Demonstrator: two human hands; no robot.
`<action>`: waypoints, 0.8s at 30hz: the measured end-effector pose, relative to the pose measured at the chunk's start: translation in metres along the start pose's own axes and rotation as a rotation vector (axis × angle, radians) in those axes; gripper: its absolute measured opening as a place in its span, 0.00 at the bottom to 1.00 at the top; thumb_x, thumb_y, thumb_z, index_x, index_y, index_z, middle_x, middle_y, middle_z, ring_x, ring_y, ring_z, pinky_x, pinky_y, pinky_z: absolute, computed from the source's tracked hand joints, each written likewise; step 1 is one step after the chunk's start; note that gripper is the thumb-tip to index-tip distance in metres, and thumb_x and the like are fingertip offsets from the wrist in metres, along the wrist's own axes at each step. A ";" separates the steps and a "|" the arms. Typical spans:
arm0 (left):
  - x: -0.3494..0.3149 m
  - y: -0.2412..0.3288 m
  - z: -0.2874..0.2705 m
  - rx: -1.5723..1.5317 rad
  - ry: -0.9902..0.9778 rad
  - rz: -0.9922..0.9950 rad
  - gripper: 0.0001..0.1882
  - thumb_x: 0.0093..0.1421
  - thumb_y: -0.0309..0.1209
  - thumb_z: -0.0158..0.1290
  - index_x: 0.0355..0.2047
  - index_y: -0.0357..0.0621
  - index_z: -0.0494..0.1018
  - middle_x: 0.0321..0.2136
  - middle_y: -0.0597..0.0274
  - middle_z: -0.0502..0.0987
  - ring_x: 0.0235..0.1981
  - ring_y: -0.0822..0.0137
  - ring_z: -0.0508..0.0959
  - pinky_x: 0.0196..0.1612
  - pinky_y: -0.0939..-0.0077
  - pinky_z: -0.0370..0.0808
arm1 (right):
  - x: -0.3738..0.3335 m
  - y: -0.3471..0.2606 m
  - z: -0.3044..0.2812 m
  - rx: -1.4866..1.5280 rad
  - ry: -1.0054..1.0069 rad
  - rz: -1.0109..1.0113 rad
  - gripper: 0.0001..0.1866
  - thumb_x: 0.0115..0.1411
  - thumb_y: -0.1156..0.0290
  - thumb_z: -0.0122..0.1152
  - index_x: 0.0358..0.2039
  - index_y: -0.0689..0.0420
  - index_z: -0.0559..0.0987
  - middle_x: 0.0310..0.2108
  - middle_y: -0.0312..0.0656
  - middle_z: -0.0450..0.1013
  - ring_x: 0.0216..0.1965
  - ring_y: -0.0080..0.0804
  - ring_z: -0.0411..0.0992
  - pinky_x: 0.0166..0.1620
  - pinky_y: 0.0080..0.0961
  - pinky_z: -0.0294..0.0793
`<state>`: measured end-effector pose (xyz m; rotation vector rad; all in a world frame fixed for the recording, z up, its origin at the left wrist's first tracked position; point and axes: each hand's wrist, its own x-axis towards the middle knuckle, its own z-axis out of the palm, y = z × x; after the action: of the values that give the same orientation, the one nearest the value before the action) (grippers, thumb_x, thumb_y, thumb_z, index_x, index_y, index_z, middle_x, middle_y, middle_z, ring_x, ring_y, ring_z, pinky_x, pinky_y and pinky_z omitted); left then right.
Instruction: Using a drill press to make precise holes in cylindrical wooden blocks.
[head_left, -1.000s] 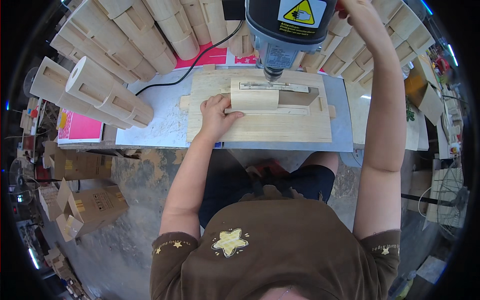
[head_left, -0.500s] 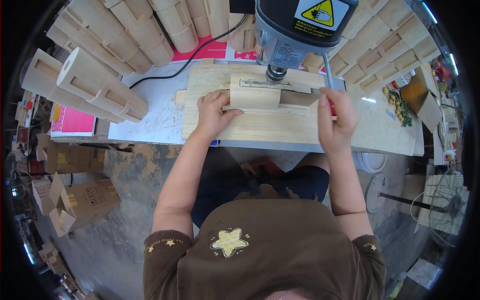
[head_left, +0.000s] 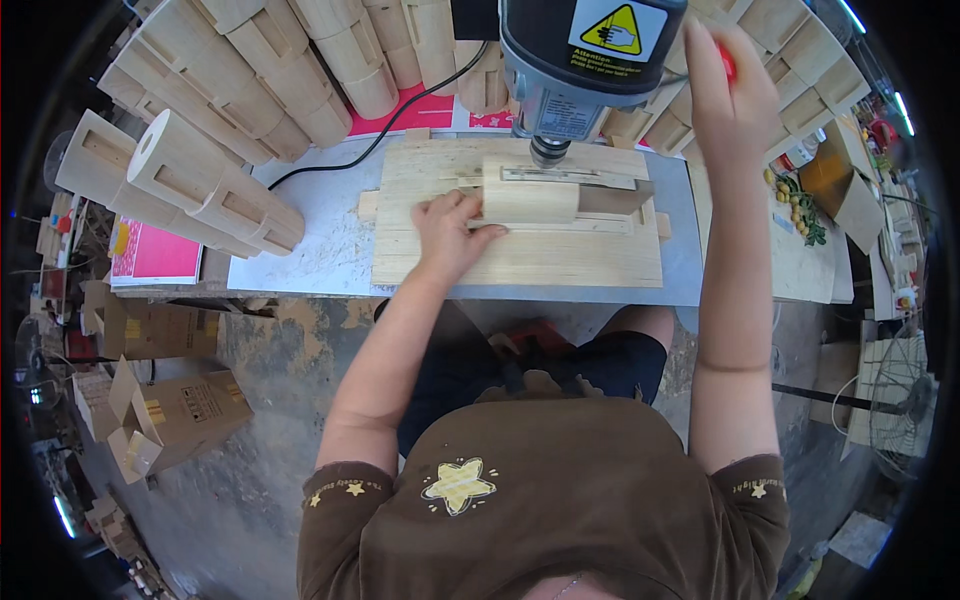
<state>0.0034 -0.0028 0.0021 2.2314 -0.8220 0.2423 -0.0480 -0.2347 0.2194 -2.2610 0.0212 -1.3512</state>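
- We see our left hand (head_left: 448, 232) lying palm-down on a pale wooden jig board (head_left: 520, 255) built of glued strips, fingers spread and pressing against the left end of a short rounded block of light wood (head_left: 530, 200); it braces the block rather than closing around it.
- The block sits across the upper middle of the board, directly under the chuck of a grey bench drill press (head_left: 585, 60), whose head carries a yellow triangular warning label.
- A thin flat wooden strip (head_left: 570, 177) lies just behind the block, and a darker wedge-shaped wooden stop (head_left: 615, 198) touches the block's right end.
- Our right hand (head_left: 730, 90) is raised beside the drill head at the upper right, fingers curled around a red knob (head_left: 729, 64) of which only a sliver shows.
- The board rests on a grey metal worktable (head_left: 320, 240), near its front edge.
- A black power cable (head_left: 380, 150) snakes across the table's left part up towards the machine.
- Stacks of turned pale wooden posts with square slots (head_left: 200, 180) lie to the left and behind the table, well apart from the hands.
- Brown cardboard boxes (head_left: 165, 415) stand on the concrete floor at the lower left.
- A pink printed sheet (head_left: 160, 255) lies beyond the table's left edge.
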 end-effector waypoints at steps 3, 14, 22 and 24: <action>0.003 0.018 0.019 0.018 0.011 -0.021 0.25 0.39 0.40 0.65 0.41 0.53 0.75 0.26 0.68 0.72 0.35 0.64 0.71 0.45 0.62 0.54 | 0.037 0.023 0.014 -0.036 -0.041 0.118 0.14 0.59 0.63 0.52 0.30 0.64 0.75 0.20 0.37 0.68 0.24 0.21 0.64 0.29 0.20 0.64; 0.000 0.011 0.011 -0.001 -0.018 -0.047 0.22 0.41 0.40 0.64 0.39 0.53 0.76 0.24 0.66 0.70 0.34 0.63 0.70 0.47 0.61 0.53 | -0.043 -0.022 -0.019 0.029 -0.116 0.020 0.06 0.55 0.73 0.55 0.24 0.61 0.75 0.15 0.42 0.66 0.17 0.27 0.65 0.23 0.21 0.63; 0.011 0.021 0.016 -0.041 -0.019 -0.019 0.18 0.41 0.39 0.64 0.34 0.51 0.76 0.22 0.68 0.68 0.32 0.65 0.68 0.47 0.62 0.53 | -0.138 0.028 0.021 0.179 -0.016 -0.064 0.04 0.49 0.81 0.56 0.28 0.60 0.73 0.20 0.42 0.67 0.20 0.35 0.65 0.26 0.27 0.63; 0.011 0.019 0.020 -0.026 -0.006 -0.009 0.18 0.40 0.39 0.64 0.33 0.50 0.76 0.22 0.68 0.69 0.33 0.65 0.69 0.46 0.63 0.54 | -0.146 0.038 0.029 0.176 0.000 -0.074 0.06 0.49 0.81 0.56 0.29 0.60 0.73 0.22 0.43 0.67 0.22 0.36 0.66 0.27 0.28 0.64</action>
<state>-0.0014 -0.0316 0.0030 2.2124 -0.8135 0.2200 -0.0890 -0.2178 0.0725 -2.1329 -0.1765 -1.3357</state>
